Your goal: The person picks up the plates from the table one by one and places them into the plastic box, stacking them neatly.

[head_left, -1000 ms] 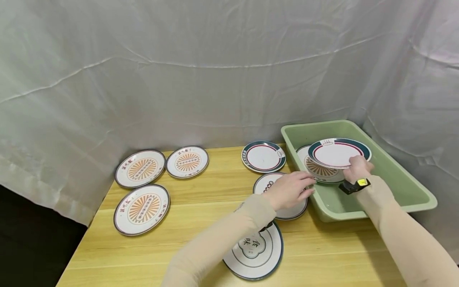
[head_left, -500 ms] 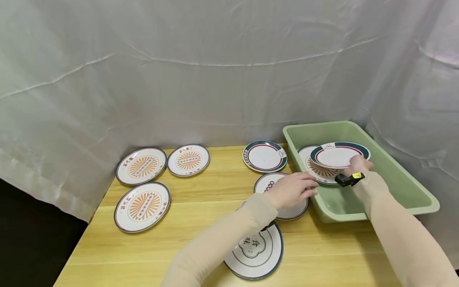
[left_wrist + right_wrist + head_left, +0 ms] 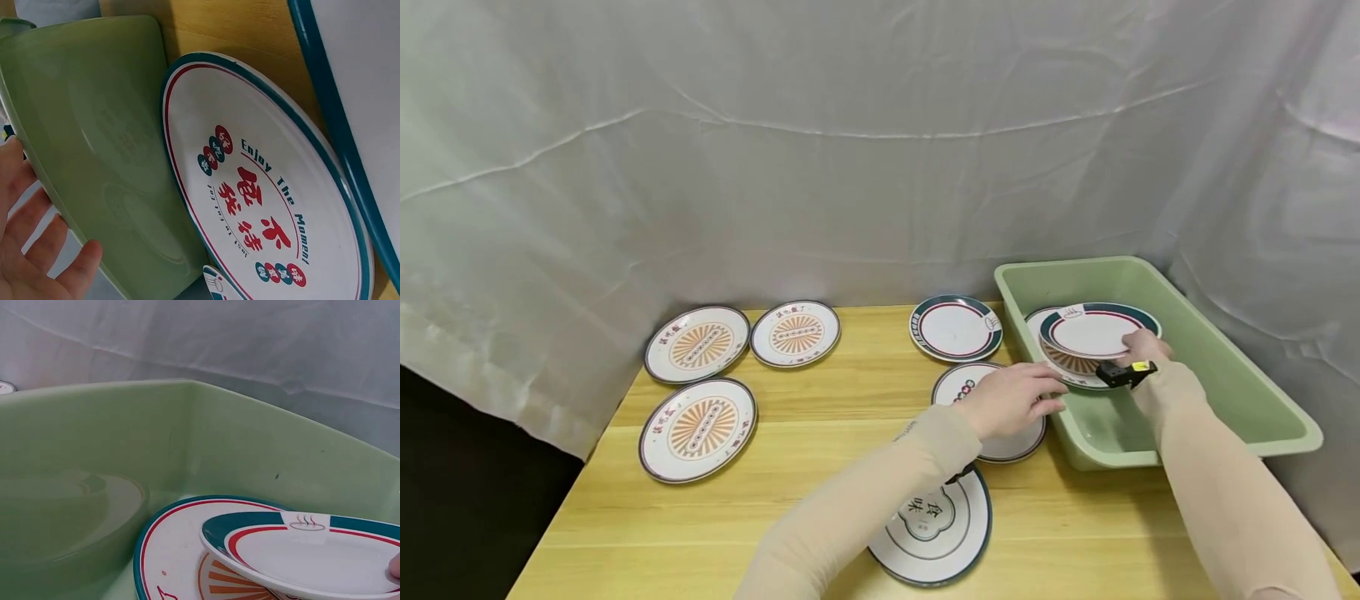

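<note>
My right hand pinches the near right edge of a white plate with a teal and red rim and a steaming-bowl mark. This plate is slightly tilted inside the green tub, overlapping a larger plate with an orange sunburst on the tub's bottom. In the right wrist view, a fingertip shows on the held plate. My left hand has its fingers loosely extended at the tub's left rim. Below it lies a white plate with red lettering, partly hidden in the head view.
Several sunburst plates lie at the left of the wooden table. Another teal-rimmed plate lies at the back, left of the tub. A blue-rimmed plate sits under the left forearm. Grey cloth hangs behind.
The plate in my right hand has moved down and slightly left, closer over the sunburst plate, and its tilt has changed a little. My left hand stays about where it was.
</note>
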A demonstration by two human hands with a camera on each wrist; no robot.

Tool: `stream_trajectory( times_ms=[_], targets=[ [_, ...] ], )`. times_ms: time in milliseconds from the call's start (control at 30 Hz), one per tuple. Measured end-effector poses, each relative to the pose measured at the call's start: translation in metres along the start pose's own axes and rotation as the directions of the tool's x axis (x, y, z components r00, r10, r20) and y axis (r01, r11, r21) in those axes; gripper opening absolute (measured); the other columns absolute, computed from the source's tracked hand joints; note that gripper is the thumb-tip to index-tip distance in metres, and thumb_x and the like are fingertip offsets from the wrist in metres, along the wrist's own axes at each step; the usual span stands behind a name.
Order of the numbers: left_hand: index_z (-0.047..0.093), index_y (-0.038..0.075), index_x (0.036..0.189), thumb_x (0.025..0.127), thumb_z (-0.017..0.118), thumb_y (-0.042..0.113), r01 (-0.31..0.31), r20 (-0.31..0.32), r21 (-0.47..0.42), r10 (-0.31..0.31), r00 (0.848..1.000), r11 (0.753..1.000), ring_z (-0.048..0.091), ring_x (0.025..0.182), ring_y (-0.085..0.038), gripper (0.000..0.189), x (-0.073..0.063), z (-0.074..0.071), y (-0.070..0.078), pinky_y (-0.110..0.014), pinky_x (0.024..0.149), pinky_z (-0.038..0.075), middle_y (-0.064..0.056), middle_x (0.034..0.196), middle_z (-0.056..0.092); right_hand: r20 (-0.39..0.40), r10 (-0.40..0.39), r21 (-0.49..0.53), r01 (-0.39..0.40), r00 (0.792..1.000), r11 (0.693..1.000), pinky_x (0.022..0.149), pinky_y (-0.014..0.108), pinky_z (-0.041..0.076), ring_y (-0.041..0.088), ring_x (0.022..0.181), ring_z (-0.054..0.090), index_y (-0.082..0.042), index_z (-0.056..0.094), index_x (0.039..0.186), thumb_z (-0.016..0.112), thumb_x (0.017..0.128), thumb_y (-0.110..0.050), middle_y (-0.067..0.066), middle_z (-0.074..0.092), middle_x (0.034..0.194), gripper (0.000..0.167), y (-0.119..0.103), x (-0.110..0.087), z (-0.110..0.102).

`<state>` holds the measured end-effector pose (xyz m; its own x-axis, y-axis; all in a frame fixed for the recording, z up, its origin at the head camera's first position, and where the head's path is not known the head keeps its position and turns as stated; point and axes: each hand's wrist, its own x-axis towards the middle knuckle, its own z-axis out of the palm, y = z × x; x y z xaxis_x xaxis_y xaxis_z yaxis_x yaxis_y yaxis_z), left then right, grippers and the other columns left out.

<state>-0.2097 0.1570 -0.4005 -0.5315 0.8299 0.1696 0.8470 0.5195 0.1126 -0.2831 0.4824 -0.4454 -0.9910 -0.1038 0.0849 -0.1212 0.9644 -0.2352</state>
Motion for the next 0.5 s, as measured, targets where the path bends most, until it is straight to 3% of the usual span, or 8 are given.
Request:
stream_trajectory(
  times_ms=[167,267,367,500],
  targets=[
    [0.061,0.028,0.139,0.107,0.043,0.044,0.013,-0.001,-0.009,-0.013,1.000,1.000,0.047,0.141,-0.005,0.040,0.001,-0.002,0.000,-0.017,0.120,0.034,0.011,0.149,0.054,-0.089,-0.110,0.034,0.113,0.990,0.993,0.046,0.033,0.035,0.021,0.054,0.041,-0.015,0.041,0.061,0.070,0.065,-0.024,0.002,0.043,0.057,0.031,0.096,0.050,0.063],
    [0.060,0.028,0.140,0.107,0.042,0.045,0.016,0.009,-0.007,-0.016,1.000,1.000,0.046,0.142,-0.005,0.040,0.002,-0.002,0.001,-0.018,0.120,0.033,0.011,0.151,0.053,-0.118,-0.158,0.012,0.160,0.980,0.987,0.045,0.029,0.026,0.015,0.052,0.032,-0.021,0.034,0.060,0.070,0.062,-0.024,-0.005,0.034,0.055,0.036,0.146,0.073,0.097],
    [0.060,0.028,0.140,0.107,0.043,0.045,0.015,0.013,-0.008,-0.015,1.000,1.000,0.046,0.143,-0.006,0.040,0.003,-0.002,0.001,-0.019,0.121,0.033,0.011,0.151,0.053,-0.070,-0.175,0.061,0.179,0.982,0.982,0.046,0.031,0.026,0.019,0.054,0.033,-0.017,0.034,0.062,0.071,0.064,-0.023,0.000,0.032,0.057,0.037,0.153,0.075,0.099],
    [0.060,0.028,0.140,0.107,0.043,0.045,0.021,0.012,-0.010,-0.021,1.000,1.000,0.045,0.144,-0.007,0.040,0.002,-0.001,0.001,-0.019,0.122,0.032,0.011,0.151,0.053,-0.064,-0.257,0.138,0.264,0.964,0.955,0.048,0.031,0.022,0.021,0.056,0.030,-0.014,0.031,0.063,0.072,0.069,-0.026,0.002,0.027,0.058,0.043,0.135,0.066,0.086]
  ],
)
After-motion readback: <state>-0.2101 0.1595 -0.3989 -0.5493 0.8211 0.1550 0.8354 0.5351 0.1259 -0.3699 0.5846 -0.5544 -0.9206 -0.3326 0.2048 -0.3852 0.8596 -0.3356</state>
